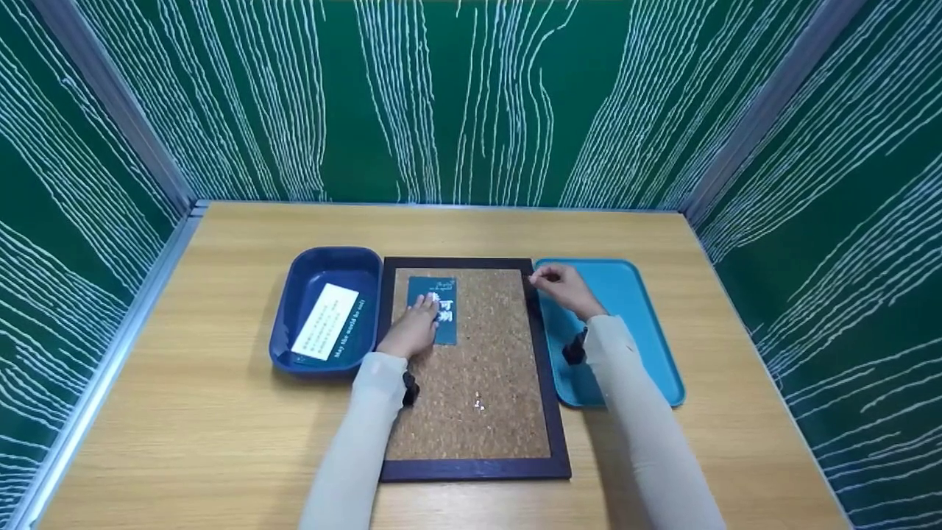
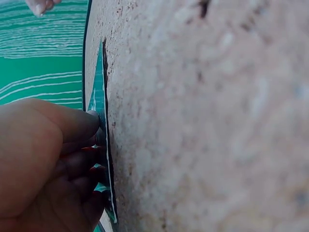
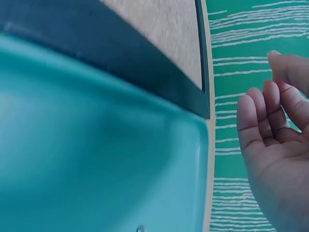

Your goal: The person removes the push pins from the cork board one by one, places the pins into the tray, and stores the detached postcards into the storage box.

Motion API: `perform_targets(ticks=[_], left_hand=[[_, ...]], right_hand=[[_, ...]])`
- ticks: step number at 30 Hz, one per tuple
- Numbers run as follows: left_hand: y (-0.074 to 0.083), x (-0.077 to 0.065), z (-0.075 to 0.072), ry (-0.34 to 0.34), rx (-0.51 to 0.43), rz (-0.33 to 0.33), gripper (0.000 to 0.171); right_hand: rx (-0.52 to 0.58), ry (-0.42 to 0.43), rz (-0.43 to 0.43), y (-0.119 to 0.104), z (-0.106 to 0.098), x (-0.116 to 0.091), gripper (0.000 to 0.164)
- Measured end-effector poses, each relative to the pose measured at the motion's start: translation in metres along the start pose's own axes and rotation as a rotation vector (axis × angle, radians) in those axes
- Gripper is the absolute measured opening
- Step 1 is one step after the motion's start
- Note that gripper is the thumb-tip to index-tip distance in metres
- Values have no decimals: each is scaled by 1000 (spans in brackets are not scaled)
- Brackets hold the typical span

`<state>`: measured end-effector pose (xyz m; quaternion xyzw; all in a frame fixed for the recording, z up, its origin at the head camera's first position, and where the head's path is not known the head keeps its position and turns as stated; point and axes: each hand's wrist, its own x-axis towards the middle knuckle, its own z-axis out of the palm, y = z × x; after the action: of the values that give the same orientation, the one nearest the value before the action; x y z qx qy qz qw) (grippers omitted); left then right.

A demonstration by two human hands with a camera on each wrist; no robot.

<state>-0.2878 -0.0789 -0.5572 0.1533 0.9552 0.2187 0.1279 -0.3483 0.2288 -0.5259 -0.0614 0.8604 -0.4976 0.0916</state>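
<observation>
On the corkboard lies a green card with white characters, near the upper left of the cork. My left hand presses its fingers on the card's face; the left wrist view shows the thumb against the card and the card's edge slightly off the cork. Over the board's right frame edge, my right hand has thumb and forefinger pinched together. A tiny pale thing, seemingly a pushpin, shows at those fingertips, mostly hidden. Several small clear pins sit low on the cork.
Left of the board stands a dark blue bin holding a white card and dark printed cards. A turquoise tray lies right, with a small shiny thing in it. Green walls with white lines enclose the wooden table.
</observation>
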Motion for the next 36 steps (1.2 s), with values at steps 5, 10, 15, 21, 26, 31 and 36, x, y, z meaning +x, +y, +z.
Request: perform_targets(ticks=[5, 10, 15, 21, 26, 31, 36], left_hand=[[0, 0, 0, -9, -15, -14, 50], [0, 0, 1, -20, -25, -18, 50], [0, -1, 1, -13, -30, -15, 50], [1, -2, 1, 6, -26, 4, 49], [1, -1, 0, 16, -9, 13, 49], [0, 0, 0, 7, -13, 4, 50], [-1, 1, 0, 5, -27, -11, 50]], right_hand=[[10, 4, 9, 7, -9, -5, 28], [-15, 20, 19, 13, -16, -11, 27], [-47, 39, 25, 18, -23, -16, 29], [-50, 47, 48, 24, -31, -21, 30], [-50, 47, 57, 28, -36, -22, 30], [-57, 59, 41, 30, -41, -23, 29], [-65, 64, 31, 30, -46, -27, 33]])
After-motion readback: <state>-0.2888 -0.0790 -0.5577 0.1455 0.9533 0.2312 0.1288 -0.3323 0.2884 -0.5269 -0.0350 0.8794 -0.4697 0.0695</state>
